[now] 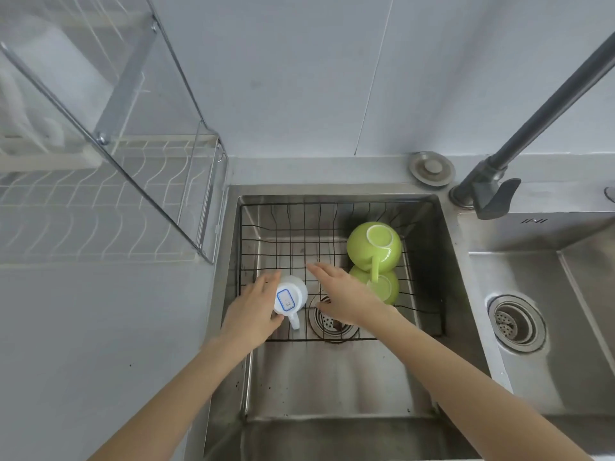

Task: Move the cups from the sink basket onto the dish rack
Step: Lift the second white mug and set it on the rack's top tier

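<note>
Centrally, a steel sink [332, 387] holds a black wire sink basket [283, 227]. At upper left of the frame stands the dish rack [109, 201]. Two green cups [374, 247] lie overturned at the basket's right side, one behind the other. At lower centre, the left hand [253, 311] grips a white cup [290, 296], upside down; the right hand [342, 294] hovers beside it, fingers spread, touching nothing.

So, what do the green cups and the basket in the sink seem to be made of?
Green cups: probably glazed ceramic, given the smooth glossy green surface and a pale unglazed-looking foot ring; glossy plastic is possible too. Sink basket: thin metal wire in a grid, with a dark, likely coated finish.
</note>
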`<state>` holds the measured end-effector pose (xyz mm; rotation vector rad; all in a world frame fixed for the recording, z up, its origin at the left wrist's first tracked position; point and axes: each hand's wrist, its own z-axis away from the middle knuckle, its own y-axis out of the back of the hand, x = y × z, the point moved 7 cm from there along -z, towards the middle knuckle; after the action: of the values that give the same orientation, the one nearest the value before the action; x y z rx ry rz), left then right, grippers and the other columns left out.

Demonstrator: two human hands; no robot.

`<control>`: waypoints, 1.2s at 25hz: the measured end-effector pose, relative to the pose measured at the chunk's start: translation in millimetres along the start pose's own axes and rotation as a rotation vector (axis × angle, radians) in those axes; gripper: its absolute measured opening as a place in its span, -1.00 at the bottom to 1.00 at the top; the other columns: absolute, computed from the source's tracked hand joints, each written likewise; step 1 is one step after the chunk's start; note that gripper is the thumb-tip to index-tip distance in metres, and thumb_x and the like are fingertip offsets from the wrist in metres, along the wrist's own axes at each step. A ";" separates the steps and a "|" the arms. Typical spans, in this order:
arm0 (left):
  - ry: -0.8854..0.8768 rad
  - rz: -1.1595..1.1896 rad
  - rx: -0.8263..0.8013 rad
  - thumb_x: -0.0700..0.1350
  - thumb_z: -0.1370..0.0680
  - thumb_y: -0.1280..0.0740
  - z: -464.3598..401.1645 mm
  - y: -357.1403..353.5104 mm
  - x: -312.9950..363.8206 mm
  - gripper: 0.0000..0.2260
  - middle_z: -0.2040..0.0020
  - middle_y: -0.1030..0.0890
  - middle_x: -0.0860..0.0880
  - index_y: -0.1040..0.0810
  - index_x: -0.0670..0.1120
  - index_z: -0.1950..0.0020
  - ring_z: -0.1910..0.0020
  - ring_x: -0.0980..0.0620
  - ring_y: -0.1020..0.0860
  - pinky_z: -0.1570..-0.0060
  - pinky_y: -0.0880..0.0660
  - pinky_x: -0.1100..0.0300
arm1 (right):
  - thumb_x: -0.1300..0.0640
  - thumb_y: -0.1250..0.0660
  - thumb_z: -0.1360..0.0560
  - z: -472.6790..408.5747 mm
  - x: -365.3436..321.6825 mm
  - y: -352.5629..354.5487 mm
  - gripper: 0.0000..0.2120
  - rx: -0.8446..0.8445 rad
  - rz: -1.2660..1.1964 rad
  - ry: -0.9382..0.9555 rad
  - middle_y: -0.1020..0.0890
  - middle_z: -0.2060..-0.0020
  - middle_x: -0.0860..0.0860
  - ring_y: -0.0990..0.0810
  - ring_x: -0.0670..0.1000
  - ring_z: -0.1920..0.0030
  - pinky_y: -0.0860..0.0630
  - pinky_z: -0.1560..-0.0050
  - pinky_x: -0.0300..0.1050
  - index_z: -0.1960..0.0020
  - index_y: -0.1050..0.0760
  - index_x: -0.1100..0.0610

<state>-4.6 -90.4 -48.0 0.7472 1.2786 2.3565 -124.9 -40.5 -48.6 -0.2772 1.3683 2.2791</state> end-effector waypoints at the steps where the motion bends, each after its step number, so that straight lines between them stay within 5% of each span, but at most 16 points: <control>1: 0.016 0.012 -0.008 -0.05 -0.51 -0.27 -5.0 -7.7 -3.7 -0.36 -0.47 -0.19 -0.01 0.01 -0.04 -0.48 -0.36 -0.06 -0.32 -0.12 -0.45 0.05 | 0.25 -0.23 -0.50 -5.7 2.1 -7.6 -0.34 -0.007 -0.028 -0.007 -0.16 -0.51 0.05 -0.22 0.12 -0.46 -0.30 -0.36 -0.01 -0.51 0.00 0.09; 10: 0.124 0.094 -0.038 -0.09 -0.51 -0.28 -28.8 -50.9 -20.7 -0.37 -0.44 -0.24 -0.02 -0.01 -0.05 -0.48 -0.36 -0.02 -0.32 -0.06 -0.48 0.07 | 0.31 -0.20 -0.48 -41.0 13.3 -57.4 -0.33 -0.072 -0.143 -0.040 -0.20 -0.48 0.03 -0.41 0.18 -0.31 -0.48 -0.07 0.04 -0.50 -0.01 0.08; 19: 0.135 0.124 -0.008 -0.10 -0.50 -0.30 -38.2 -53.8 -19.9 -0.45 -0.35 -0.30 -0.07 -0.13 -0.04 -0.42 -0.16 -0.09 -0.49 0.17 -0.48 0.10 | 0.23 -0.24 -0.50 -53.0 13.5 -69.9 -0.40 -0.019 -0.218 -0.057 -0.25 -0.47 0.03 -0.44 0.19 -0.30 -0.51 -0.13 0.10 -0.48 -0.12 0.07; 30: -0.068 0.205 -0.035 -0.07 -0.47 -0.32 -31.2 -32.1 1.4 -0.46 -0.24 -0.39 -0.03 -0.20 0.02 -0.41 -0.10 -0.06 -0.50 0.07 -0.47 0.09 | 0.10 -0.35 -0.45 -22.3 27.5 -49.6 -0.38 0.070 -0.302 -0.086 -0.42 -0.37 0.06 -0.48 0.17 -0.26 -0.46 -0.21 0.09 -0.45 -0.20 0.05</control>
<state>-22.6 -93.2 -88.9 0.9808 1.1787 2.4819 -126.2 -32.5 -109.0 -0.3343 1.2656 1.9695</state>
